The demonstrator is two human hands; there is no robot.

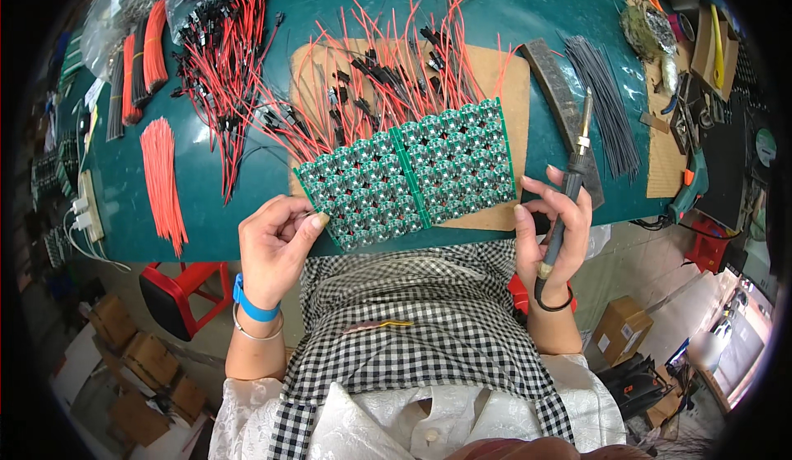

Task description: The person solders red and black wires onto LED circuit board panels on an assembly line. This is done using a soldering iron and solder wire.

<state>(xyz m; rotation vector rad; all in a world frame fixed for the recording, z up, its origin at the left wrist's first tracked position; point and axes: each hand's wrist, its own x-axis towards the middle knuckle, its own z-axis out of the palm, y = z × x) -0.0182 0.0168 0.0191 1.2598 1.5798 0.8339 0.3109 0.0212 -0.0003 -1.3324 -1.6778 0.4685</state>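
A green circuit board panel (402, 163), packed with rows of small components, is tilted over the near edge of a brown board (487, 217). My left hand (280, 233) pinches the panel's lower left corner between thumb and fingers. In my right hand (561, 233) is a soldering iron (574, 167), its metal tip pointing up and away from the panel. The right fingertips are close to the panel's right edge. Red and black wires with black connectors (375, 72) fan out beyond the panel's far edge.
Wired connectors (227, 72) lie heaped at the back left, near a bundle of red wires (163, 179). Right of the brown board are a dark grey bar (553, 89) and loose black wires (606, 105). A red stool (186, 295) stands below the green table (214, 237).
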